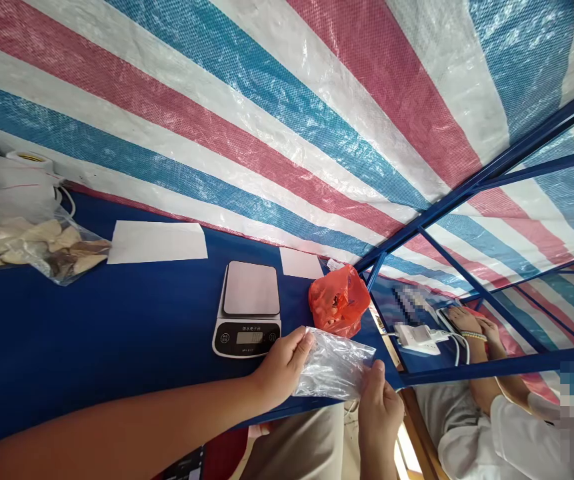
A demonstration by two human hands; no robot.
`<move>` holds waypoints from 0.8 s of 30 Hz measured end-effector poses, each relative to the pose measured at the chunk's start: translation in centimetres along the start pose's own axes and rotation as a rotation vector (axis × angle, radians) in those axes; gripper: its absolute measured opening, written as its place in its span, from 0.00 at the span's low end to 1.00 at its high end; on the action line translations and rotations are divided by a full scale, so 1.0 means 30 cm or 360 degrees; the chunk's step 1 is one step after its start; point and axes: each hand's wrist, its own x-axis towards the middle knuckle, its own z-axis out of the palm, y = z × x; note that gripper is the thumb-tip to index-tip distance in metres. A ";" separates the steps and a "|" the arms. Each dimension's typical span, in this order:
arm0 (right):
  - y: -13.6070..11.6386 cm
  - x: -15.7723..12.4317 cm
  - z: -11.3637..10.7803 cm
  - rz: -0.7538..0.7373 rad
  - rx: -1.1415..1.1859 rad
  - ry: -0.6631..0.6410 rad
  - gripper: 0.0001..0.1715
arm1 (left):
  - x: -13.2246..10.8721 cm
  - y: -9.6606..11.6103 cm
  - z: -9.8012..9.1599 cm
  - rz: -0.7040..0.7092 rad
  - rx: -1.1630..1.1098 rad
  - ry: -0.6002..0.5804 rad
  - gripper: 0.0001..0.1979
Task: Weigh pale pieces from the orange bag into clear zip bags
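A clear plastic bag [335,367] is stretched flat between my two hands, over the front edge of the blue table. My left hand [283,368] pinches its left end between thumb and fingers. At the opposite end my right hand [379,403] grips the bag, thumb on top. Just left of the bag stands a digital kitchen scale [249,307] with a bare plate; its display reading is too faint to make out. Behind the bag sits an open red plastic bag [339,300] with small contents that I cannot identify.
A clear zip bag of pale, chunky pieces [41,243] lies at far left, near a tape roll [29,159]. White paper [159,241] and a smaller sheet [301,263] lie along the striped tarp. Right, beyond blue metal bars [447,250], are a power strip [417,338] and another person's hands [467,321].
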 end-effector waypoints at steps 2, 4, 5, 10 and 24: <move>0.004 0.005 -0.004 -0.0049 0.0207 -0.0153 0.38 | -0.002 0.007 0.000 -0.0030 -0.0016 -0.0005 0.27; 0.002 0.011 -0.005 -0.0030 0.0435 -0.0348 0.34 | -0.004 0.015 0.000 -0.0054 -0.0044 -0.0018 0.27; -0.001 0.014 -0.005 0.0009 0.0532 -0.0441 0.34 | -0.004 0.018 0.000 -0.0063 -0.0055 -0.0033 0.27; -0.023 0.021 -0.002 0.0114 0.0736 -0.0722 0.35 | -0.002 0.019 -0.006 -0.0068 0.0051 -0.0096 0.22; 0.119 0.437 -0.083 -0.0088 -0.0051 -0.0524 0.38 | -0.014 -0.005 0.004 -0.0094 0.0424 -0.0216 0.24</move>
